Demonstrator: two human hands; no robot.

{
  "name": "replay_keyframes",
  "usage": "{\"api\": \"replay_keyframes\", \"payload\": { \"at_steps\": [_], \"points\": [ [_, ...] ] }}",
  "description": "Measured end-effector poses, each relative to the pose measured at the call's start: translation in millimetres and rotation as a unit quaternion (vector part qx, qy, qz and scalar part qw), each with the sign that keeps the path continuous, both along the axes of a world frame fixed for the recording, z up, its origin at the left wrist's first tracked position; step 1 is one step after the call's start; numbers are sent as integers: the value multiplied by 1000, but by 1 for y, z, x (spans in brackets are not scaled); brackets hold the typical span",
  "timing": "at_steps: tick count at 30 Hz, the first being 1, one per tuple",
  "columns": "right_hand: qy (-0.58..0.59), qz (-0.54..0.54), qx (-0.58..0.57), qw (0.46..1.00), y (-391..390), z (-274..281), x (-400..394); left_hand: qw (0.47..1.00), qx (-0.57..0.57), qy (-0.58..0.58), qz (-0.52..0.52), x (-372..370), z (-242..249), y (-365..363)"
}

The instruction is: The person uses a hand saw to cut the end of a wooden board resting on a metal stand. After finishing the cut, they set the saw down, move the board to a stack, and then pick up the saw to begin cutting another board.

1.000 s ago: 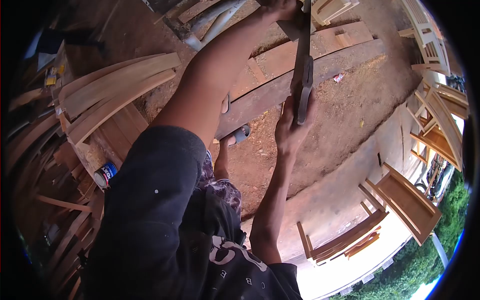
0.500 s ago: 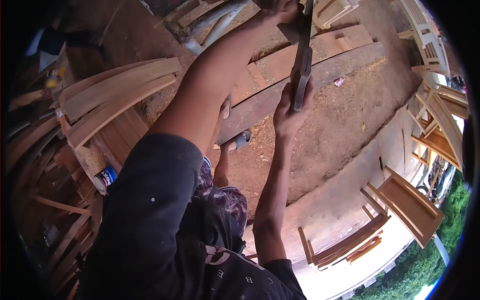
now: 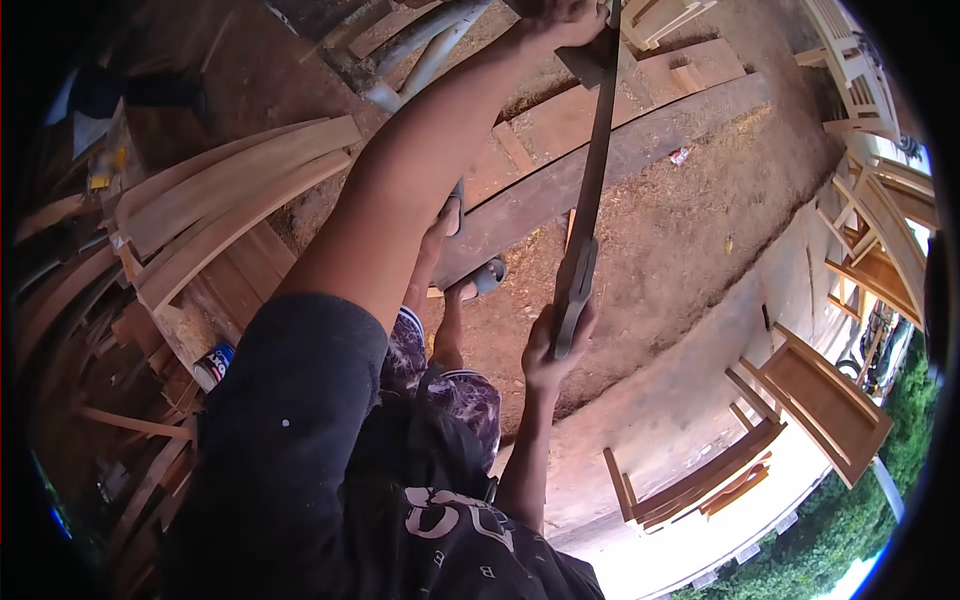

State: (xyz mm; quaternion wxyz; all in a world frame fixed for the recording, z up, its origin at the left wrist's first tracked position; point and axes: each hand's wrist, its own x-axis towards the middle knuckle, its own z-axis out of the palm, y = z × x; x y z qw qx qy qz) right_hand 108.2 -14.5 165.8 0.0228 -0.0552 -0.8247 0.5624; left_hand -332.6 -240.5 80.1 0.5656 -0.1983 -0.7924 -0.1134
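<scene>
A long dark saw (image 3: 598,165), seen nearly edge-on, runs from the top of the view down to my right hand (image 3: 558,345). My right hand is closed around its handle, in front of my body. My left hand (image 3: 572,22) is at the top edge, its fingers bent beside the far part of the blade. A flat dark piece (image 3: 580,66) shows just below it; what the left hand grips cannot be made out. A wide plank (image 3: 530,222) lies on the ground beneath, close to my sandalled feet.
Curved boards (image 3: 240,180) are stacked at the left, with a labelled can (image 3: 213,366) beside them. Grey poles (image 3: 440,45) lie at the top. Wooden furniture frames (image 3: 820,400) stand at the right. Shavings and a small red wrapper (image 3: 680,156) are on the dirt floor.
My right hand has come down towards my body with the saw handle, and more of the blade shows between my hands. My left hand has stayed almost in place.
</scene>
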Motion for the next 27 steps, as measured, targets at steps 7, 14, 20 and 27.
{"api": "replay_keyframes", "payload": {
  "at_steps": [7, 14, 20, 27],
  "points": [
    [-38, 20, -65, 997, -40, 65, -122, 985, 76, -148, -37, -2, -8, -1],
    [-80, -18, 19, 996, 41, 32, 171, 987, 51, -152, -2, -7, -4, 2],
    [64, 21, -48, 997, -24, -20, -93, 994, 47, -85, -50, 0, 0, 0],
    [-17, 14, -40, 999, -28, 66, -81, 985, 51, -159, -49, -26, -33, -7]
  ]
}}
